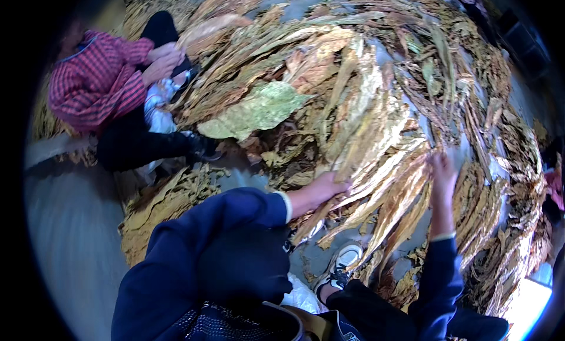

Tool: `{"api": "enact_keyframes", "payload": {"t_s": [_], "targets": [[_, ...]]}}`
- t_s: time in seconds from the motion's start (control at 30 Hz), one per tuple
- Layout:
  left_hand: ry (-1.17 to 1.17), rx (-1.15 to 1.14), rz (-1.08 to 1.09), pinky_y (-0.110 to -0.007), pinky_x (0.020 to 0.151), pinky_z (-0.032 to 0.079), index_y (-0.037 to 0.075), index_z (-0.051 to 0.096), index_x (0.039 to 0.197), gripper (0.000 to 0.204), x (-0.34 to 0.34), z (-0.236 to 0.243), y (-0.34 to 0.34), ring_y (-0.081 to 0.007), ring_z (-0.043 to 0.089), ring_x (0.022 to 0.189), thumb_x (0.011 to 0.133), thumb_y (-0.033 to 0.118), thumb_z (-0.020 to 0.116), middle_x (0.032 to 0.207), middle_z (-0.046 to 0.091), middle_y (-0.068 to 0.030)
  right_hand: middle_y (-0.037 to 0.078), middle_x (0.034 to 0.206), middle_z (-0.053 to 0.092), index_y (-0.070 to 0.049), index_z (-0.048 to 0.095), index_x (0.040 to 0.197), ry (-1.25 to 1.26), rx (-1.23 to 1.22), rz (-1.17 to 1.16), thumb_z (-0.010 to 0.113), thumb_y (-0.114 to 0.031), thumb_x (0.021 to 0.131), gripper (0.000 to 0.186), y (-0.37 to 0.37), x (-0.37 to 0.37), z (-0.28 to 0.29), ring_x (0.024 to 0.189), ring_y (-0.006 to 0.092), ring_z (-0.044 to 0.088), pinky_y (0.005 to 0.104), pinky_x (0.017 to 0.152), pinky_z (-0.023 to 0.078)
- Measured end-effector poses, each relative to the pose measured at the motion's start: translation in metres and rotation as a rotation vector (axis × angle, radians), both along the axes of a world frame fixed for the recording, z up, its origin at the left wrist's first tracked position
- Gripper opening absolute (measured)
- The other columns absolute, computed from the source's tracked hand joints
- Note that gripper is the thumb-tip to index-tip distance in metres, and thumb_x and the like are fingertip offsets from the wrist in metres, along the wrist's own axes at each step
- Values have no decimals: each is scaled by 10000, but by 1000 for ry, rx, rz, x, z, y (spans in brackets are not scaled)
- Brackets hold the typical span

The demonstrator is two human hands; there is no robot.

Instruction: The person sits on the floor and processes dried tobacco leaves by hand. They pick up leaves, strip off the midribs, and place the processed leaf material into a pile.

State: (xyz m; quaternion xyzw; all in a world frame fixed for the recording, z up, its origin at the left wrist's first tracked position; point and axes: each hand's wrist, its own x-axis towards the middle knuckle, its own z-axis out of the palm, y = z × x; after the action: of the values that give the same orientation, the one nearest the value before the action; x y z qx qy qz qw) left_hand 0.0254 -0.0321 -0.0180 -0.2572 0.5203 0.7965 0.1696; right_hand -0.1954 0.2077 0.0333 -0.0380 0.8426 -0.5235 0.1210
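Long dried tobacco leaves [376, 141], yellow to brown, lie in a loose pile in front of me. My left hand [326, 187] is closed around the near end of a brownish leaf, which stretches away over the pile. Farther right, my right hand [440, 164] reaches into the leaves with its fingers bent together at the leaf ends. Whatever it grips is too blurred to make out. A broad pale green leaf [256, 111] lies on the pile, left of and beyond my left hand.
At the left sits a person in a red checked shirt [97, 85], hands together near the leaves. A smaller leaf heap [170, 208] lies left of my arm. My shoe [347, 258] stands by the pile's near edge. Darker leaves [494, 253] spread along the right.
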Motion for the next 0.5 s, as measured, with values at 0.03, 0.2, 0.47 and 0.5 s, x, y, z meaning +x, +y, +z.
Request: {"api": "enact_keyframes", "payload": {"t_s": [0.03, 0.2, 0.47, 0.5], "targets": [[191, -176, 11, -298, 710, 519, 9, 623, 1099, 258, 10, -21, 1, -173, 619, 754, 934, 208, 622, 904, 663, -68, 93, 958, 666, -16, 626, 1075, -141, -162, 62, 606, -347, 931, 362, -24, 46, 0, 861, 155, 612, 321, 776, 491], [211, -796, -757, -378, 770, 519, 38, 666, 1064, 393, -22, 41, -4, -237, 668, 858, 857, 369, 710, 1035, 679, -180, 150, 1068, 621, 66, 439, 1302, -381, -158, 200, 653, -167, 904, 508, -41, 153, -34, 997, 196, 617, 292, 819, 544], [169, -2127, -20, -460, 1071, 348, 61, 458, 1326, 663, -21, 38, -140, -310, 448, 1207, 735, 105, 755, 1308, 464, -184, 72, 895, 642, 17, 581, 1049, -426, -339, -8, 602, -69, 911, 164, 3, 155, -57, 771, 141, 660, 244, 646, 530], [148, -2180, -35, -454, 1022, 390, 68, 534, 1270, 489, -14, 30, -163, -258, 529, 1107, 798, 50, 664, 1190, 568, -141, 71, 889, 642, 17, 581, 1049, -440, -354, 2, 599, -64, 911, 161, 0, 157, -54, 764, 142, 660, 246, 642, 529]]}}
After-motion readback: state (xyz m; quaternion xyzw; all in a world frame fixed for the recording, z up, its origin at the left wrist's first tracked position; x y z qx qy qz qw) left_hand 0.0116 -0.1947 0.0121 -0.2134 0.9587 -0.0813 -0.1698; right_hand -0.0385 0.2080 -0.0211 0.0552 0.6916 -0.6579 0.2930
